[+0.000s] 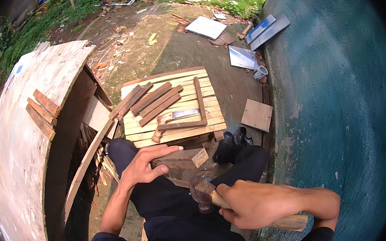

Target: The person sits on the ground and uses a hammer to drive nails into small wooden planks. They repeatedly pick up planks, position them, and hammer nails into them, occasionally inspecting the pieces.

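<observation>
My left hand (143, 164) grips a short brown wooden block (181, 159), thumb on the near side and fingers along its top. The block sits above my lap, its pale sawn end toward the right. In my right hand (254, 201) is a hammer (202, 192), held by its wooden handle close behind the head. The hammer head is just below and right of the block, and the handle's end sticks out past my wrist. In front of my knees a low slatted wooden table (191, 88) bears a handsaw (186, 114), several brown wood strips (151, 99) and an L-shaped wooden frame piece (199, 98).
To the left stands a pale, worn board top (27, 151) with a few short wood pieces (43, 110) on it. A long curved strip (87, 166) leans beside it. A teal wall (333, 111) closes the right side, with panels (266, 32) and a can (260, 72) along its foot.
</observation>
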Tool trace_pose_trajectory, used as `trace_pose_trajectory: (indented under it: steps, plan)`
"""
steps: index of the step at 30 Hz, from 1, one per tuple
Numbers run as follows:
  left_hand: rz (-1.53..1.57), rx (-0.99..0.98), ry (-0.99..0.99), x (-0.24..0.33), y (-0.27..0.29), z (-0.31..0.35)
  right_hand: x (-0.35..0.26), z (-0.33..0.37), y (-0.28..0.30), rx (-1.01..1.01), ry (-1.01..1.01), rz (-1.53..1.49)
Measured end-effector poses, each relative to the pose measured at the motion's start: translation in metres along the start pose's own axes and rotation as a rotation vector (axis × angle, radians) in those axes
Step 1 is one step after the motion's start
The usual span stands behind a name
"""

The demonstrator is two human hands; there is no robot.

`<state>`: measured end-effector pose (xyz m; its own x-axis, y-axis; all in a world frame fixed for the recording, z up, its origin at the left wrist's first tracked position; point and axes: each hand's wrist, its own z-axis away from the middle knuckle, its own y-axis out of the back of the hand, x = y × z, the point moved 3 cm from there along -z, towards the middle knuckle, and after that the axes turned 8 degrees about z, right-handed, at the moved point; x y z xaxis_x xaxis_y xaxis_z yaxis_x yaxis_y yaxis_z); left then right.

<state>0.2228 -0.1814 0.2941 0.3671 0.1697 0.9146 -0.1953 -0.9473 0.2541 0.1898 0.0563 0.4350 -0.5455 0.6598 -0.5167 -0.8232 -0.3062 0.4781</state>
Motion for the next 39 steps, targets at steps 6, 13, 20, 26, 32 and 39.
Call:
trace_pose_trajectory:
  steps: [6, 13, 20, 26, 32, 39]
  plan:
    - [-0.195, -0.037, 0.037, 0.023, 0.010, -0.002, -0.003, 0.004, 0.003, -0.109, -0.030, 0.049]
    - [-0.088, -0.019, 0.130, 0.017, -0.007, 0.000, -0.002, 0.000, 0.027, -0.282, -0.265, -0.044]
    - [0.095, -0.086, 0.313, 0.006, -0.024, 0.011, -0.001, 0.007, 0.027, -0.250, -0.211, -0.117]
    - [0.059, -0.124, 0.584, 0.025, -0.037, 0.021, 0.010, 0.002, 0.019, -0.205, -0.211, 0.012]
    - [-0.032, 0.016, 0.366, 0.015, -0.048, 0.025, 0.030, -0.017, 0.017, -0.038, -0.291, 0.152]
    - [0.775, 0.121, 0.332, -0.048, -0.043, 0.012, 0.059, 0.000, 0.015, 0.558, -0.269, -0.228]
